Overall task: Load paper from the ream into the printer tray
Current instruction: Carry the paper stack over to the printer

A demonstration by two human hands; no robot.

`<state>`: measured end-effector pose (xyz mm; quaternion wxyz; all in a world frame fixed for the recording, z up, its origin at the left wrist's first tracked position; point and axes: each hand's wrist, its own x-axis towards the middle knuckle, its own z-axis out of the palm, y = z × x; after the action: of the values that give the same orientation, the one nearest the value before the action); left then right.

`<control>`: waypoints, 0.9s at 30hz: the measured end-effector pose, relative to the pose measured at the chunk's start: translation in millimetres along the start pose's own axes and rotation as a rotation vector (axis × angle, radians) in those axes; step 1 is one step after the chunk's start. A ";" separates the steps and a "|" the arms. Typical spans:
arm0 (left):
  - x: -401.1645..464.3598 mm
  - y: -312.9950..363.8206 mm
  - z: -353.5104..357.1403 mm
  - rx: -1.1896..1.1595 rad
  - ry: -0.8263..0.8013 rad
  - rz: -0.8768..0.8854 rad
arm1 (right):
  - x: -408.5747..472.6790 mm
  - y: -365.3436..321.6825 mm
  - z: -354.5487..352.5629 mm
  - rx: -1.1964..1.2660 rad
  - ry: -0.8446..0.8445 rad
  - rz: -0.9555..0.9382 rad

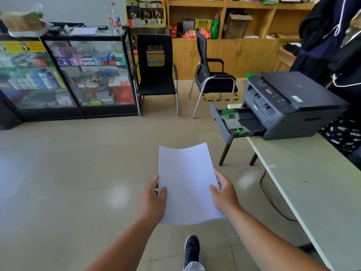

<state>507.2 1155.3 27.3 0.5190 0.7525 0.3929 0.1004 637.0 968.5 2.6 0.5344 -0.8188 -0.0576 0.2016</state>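
Observation:
I hold a thin stack of white paper (186, 182) flat in front of me over the floor, its far edge slightly curled. My left hand (153, 200) grips its left edge and my right hand (224, 194) grips its right edge. The dark grey printer (293, 106) sits on a pale table (304, 178) to the right. Its paper tray (232, 122) is pulled out towards the left, with green guides showing and no paper visible inside. The ream itself is not in view.
Two black chairs (156, 75) (213, 77) stand beyond on the tiled floor. A glass display counter (68, 75) fills the left, wooden shelves (234, 26) the back. A black cable (273, 204) hangs beside the table. My shoe (192, 249) is below the paper.

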 end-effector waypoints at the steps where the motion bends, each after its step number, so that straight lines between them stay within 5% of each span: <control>1: 14.0 3.1 2.5 -0.005 0.004 -0.004 | 15.6 -3.2 2.7 0.004 -0.006 -0.006; 27: 351.9 122.7 30.6 -0.036 0.078 -0.029 | 363.8 -139.6 52.4 0.002 -0.094 -0.059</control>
<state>820.2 1359.9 29.0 0.5181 0.7327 0.4219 0.1294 965.2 1184.8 12.1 0.5374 -0.8059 -0.1067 0.2242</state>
